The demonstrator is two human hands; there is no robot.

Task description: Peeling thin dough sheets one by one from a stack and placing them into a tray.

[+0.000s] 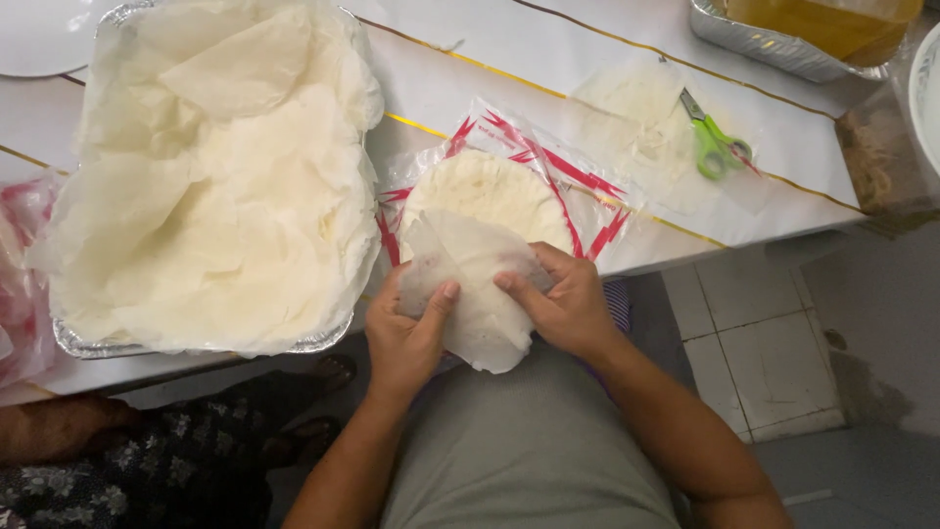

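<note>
- A foil tray (73, 343) at far left brims with thin, papery, crumpled pastry sheets (215, 186).
- Just right of it, a round wrapper stack (485, 191) lies on a clear, red-striped plastic bag (587, 181).
- Left hand (406, 338) and right hand (563, 304) pinch one limp translucent sheet (470, 294) at the table's near edge.
- Green-handled scissors (715, 142) lie far right.

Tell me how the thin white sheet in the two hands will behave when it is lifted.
The thin sheet is probably floppy: it folds and sags between the left hand and right hand. It seems light and may tear easily, since it looks translucent, like the crumpled sheets in the foil tray.
</note>
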